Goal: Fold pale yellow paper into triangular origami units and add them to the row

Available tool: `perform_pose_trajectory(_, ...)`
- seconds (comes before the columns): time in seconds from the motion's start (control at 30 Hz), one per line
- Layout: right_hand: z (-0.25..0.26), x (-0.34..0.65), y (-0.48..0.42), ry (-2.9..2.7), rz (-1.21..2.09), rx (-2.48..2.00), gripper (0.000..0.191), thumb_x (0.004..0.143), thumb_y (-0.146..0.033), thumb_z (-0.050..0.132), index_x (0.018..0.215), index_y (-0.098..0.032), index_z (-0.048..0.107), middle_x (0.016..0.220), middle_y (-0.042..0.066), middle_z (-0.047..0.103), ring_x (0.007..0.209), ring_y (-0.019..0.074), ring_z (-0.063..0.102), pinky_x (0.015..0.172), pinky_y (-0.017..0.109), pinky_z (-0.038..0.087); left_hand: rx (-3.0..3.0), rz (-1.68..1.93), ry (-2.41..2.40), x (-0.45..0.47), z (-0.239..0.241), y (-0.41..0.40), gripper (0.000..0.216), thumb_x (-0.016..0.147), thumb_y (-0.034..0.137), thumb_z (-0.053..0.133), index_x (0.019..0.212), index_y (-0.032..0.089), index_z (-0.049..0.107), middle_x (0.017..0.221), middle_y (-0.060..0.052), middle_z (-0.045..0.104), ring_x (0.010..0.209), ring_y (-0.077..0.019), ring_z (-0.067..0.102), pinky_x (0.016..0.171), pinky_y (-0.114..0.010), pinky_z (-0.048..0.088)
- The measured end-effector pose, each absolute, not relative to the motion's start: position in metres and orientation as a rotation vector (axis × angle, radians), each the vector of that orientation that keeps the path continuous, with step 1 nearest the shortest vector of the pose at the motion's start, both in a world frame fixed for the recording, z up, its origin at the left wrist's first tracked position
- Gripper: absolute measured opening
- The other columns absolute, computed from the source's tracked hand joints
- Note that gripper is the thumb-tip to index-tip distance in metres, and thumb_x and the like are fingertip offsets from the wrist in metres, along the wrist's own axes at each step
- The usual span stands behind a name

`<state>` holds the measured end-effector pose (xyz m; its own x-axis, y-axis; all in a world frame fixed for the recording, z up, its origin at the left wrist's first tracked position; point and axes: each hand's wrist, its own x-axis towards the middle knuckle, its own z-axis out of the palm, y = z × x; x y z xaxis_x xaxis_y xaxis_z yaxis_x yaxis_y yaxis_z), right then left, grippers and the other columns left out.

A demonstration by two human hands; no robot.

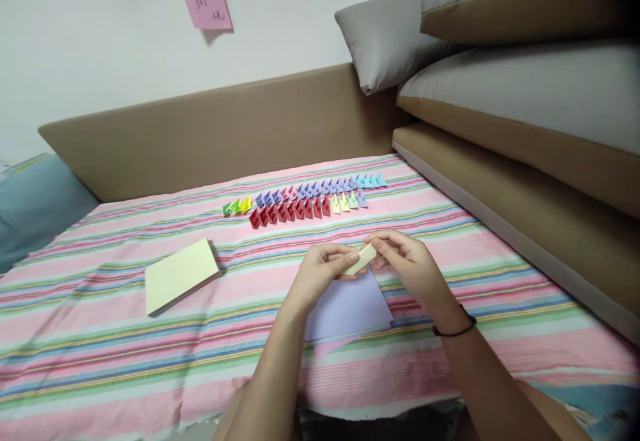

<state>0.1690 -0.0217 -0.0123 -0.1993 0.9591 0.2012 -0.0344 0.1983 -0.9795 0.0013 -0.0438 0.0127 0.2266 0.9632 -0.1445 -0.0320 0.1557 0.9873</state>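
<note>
A small folded piece of pale yellow paper (361, 259) is held between both hands, tilted up toward the right. My left hand (327, 264) pinches its lower left end with the thumb on top. The fingertips of my right hand (400, 254) grip its upper right end. Just below the hands lie lavender paper sheets (350, 307), with the edge of a pink sheet (333, 344) showing under them. Farther back stand rows of small folded paper boats, among them dark red boats (287, 212), lilac boats (307, 191) and light blue boats (371, 181).
A stack of pale yellow paper (180, 275) lies at the left on the striped cloth (240, 354). Behind is a brown backrest (225, 134). Grey and brown cushions (520, 101) are piled along the right side. A blue cushion (45, 207) sits at the far left.
</note>
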Motion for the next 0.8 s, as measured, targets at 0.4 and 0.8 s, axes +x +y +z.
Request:
perform_pose_trajectory(0.4, -0.011, 0.158, -0.024, -1.308, 1.380, -0.854, 0.029, 0.080, -0.035, 0.061, 0.103, -0.018, 0.065, 0.104, 0.007, 0.069, 0.092, 0.0203, 0.065, 0.078, 0.031, 0.053, 1.244, 1.063, 1.157, 0.003, 0.009, -0.045, 0.032, 0.066, 0.029, 0.074, 0.092, 0.012, 0.067, 0.094, -0.008, 0.068, 0.071, -0.0133, 0.064, 0.068, -0.025, 0.051)
perform_pose_trajectory(0.8, -0.016, 0.158, -0.024, -1.452, 1.245, -0.892, 0.035, 0.086, -0.031, 0.053, 0.118, -0.019, 0.061, 0.119, 0.006, 0.063, 0.112, 0.0217, 0.057, 0.095, 0.034, 0.045, 1.467, 1.081, 1.348, 0.016, 0.008, -0.048, 0.034, 0.068, 0.026, 0.068, 0.099, 0.013, 0.064, 0.101, -0.009, 0.068, 0.071, -0.0165, 0.068, 0.062, -0.023, 0.052)
